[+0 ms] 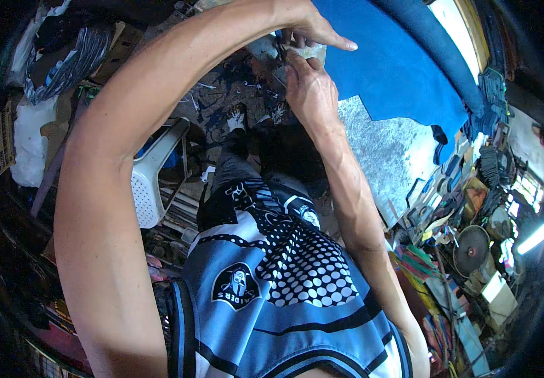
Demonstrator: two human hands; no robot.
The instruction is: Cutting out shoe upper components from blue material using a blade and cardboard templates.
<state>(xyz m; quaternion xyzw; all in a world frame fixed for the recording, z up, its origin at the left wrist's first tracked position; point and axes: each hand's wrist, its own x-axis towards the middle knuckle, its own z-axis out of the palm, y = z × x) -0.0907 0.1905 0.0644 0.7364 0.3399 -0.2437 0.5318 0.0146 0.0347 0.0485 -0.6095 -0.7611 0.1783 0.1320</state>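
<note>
My left hand reaches over the top of the view. Its thumb stretches across the edge of a blue sheet, and its other fingers curl down next to my right hand, partly hidden. Whatever those fingers grip cannot be made out. Just below, my right hand is closed, fingers bent and pressed together close to the left fingers. Something small and dark shows by the fingertips, too unclear to name. The smooth blue sheet lies over a grey worktop; its far side rises into a roll or fold, and its near edge is cut unevenly.
A white plastic stool stands left of my legs. Piles of flat scraps crowd the right side, near a round disc and a lit tube lamp. Dark plastic bags lie at the far left. Scraps litter the floor.
</note>
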